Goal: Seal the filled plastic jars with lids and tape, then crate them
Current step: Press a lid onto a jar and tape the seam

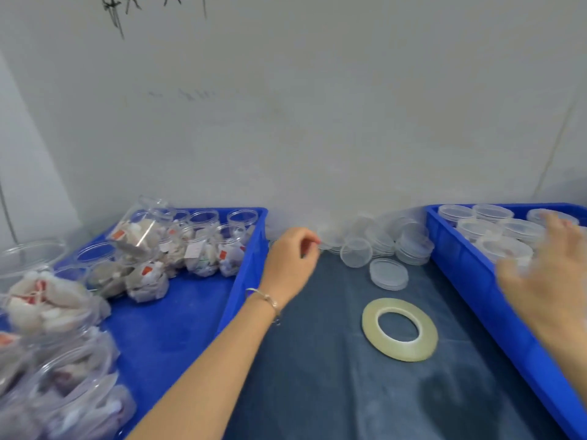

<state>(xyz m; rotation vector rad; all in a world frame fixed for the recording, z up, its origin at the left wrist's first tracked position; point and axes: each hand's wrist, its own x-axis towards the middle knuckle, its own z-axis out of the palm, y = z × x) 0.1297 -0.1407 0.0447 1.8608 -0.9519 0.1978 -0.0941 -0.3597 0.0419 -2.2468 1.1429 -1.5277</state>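
Note:
Clear plastic lids [389, 242] lie heaped on the dark cloth against the wall. My left hand [290, 258] reaches to the heap's left edge, fingers curled, its fingertips at a lid [330, 240]; whether it grips the lid is unclear. My right hand [546, 274], blurred, hovers with spread fingers over lidded jars [490, 228] in the right blue crate [470, 281]. A roll of clear tape [399, 329] lies flat on the cloth. Open jars filled with packets [203, 246] stand in the left blue crate [244, 281].
More filled jars [54, 360] lie piled at the left crate's near end. A white wall closes off the back. Dark cloth [317, 376] covers the table between the two crates.

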